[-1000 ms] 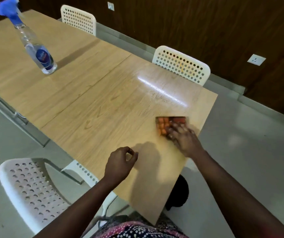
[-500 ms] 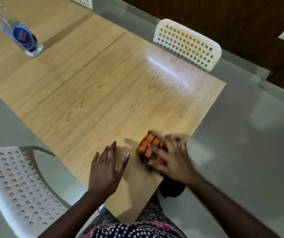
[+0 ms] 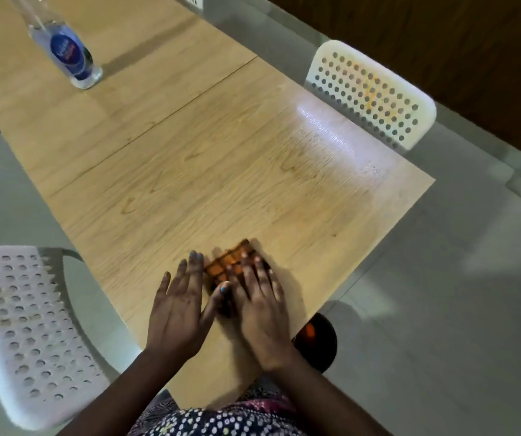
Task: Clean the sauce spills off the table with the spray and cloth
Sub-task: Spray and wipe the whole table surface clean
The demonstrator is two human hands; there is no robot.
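The cloth [image 3: 232, 266], orange with a dark grid, lies near the front end of the worktop [image 3: 190, 171]; the right hand [image 3: 260, 305] lies flat on it, fingers straight and pressing, pinching nothing; the left hand [image 3: 179, 302] rests beside it with fingers spread, thumb and forefinger touching the cloth's left edge. The spray bottle [image 3: 68, 53] stands well apart at the far left; I can see no sauce on the wood, only a sheen on the right.

What could go wrong, as I judge it: the cloth sits close to the front edge, so a hard pull toward the body could drag it, and anything it has picked up, off onto the patterned clothing [image 3: 221, 418] or the floor; flat palms give no real grip, so the cloth may bunch or skid instead of wiping; a soiled cloth could smear instead of lifting.

Compared with half a second ago, the left hand has closed in from beside the cloth to touch it; the right hand has flattened over it; a second ago the cloth was further right and further up the worktop, under the right hand alone, and the left hand was loosely curled.
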